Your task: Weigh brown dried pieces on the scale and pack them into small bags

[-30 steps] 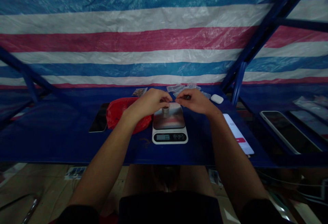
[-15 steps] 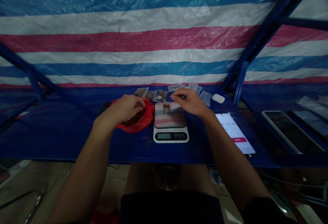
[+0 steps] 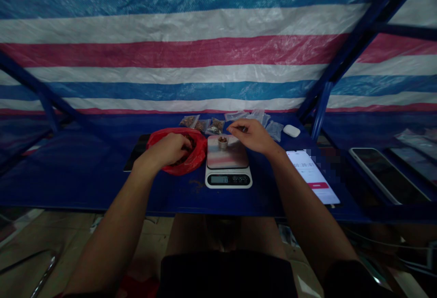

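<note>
My left hand (image 3: 173, 149) reaches into a red plastic bag (image 3: 198, 160), its curled fingers closed among the small brown dried pieces (image 3: 190, 140) inside; the fingertips are partly hidden. On the right, my right hand (image 3: 248, 133) hovers over the far right corner of a white kitchen scale (image 3: 228, 179), thumb and fingers pinched around some dark brown pieces (image 3: 243, 128). A small metal cup (image 3: 223, 144) filled with brown pieces stands upright on the scale's plate (image 3: 228, 159). The display (image 3: 219, 179) appears to read 17.
Small clear bags of brown pieces (image 3: 215, 126) lie behind the scale, beside other clear plastic bags (image 3: 273, 130). A white case (image 3: 291, 130), a lit phone (image 3: 316, 177) and another phone (image 3: 389, 175) are to the right. A dark flat object (image 3: 136, 153) lies partly under the red bag.
My left hand has moved down and slightly left, deeper into the red bag. The scale's reading has gone from about 15 to about 17. My right hand has stayed nearly still.
</note>
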Motion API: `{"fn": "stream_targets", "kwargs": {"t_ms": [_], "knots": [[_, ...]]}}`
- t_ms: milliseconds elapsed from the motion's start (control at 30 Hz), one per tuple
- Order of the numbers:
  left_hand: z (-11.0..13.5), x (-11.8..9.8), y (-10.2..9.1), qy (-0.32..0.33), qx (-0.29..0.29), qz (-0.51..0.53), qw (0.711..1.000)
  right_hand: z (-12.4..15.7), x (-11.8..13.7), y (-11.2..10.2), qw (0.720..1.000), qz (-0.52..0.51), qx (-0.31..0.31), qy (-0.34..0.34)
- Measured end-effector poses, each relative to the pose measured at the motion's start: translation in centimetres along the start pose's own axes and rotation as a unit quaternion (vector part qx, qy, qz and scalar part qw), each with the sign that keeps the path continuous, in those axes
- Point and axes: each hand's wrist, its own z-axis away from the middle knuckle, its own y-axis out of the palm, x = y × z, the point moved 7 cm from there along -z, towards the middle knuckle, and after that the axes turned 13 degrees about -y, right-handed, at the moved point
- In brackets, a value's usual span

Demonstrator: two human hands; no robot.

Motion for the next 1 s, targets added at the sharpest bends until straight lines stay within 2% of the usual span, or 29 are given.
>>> {"fn": "stream_targets", "kwargs": {"t_ms": [167,300,500,667,733,867,1000], "knots": [[0.0,-0.1,-1.1,0.001,-0.008,0.005,1.000,0.1,0.1,0.0,1.000,-0.004,-0.002,-0.003],[0.3,-0.8,-1.5,0.010,0.008,-0.006,1.000,0.2,0.0,0.2,1.000,-0.012,0.003,-0.003],[0.7,-0.6,-3.2,-0.001,-0.048,0.009,0.999,0.1,0.0,0.4,1.000,-0.029,0.009,-0.001],[0.5,-1.3,-3.0,0.003,-0.013,-0.004,1.000,0.2,0.0,0.5,0.999,-0.051,0.006,0.001],[0.6,-1.6,-3.4,0.001,-0.020,0.004,1.000,0.2,0.0,0.4,0.998,-0.055,0.001,0.004],[0.8,-3.7,-5.3,0.026,-0.077,0.040,0.996,0.2,-0.2,0.3,0.999,-0.048,-0.003,-0.001],[0.2,-7.3,-5.8,0.103,-0.075,0.105,0.986,0.1,-0.2,0.3,0.999,-0.051,-0.002,-0.004]]}}
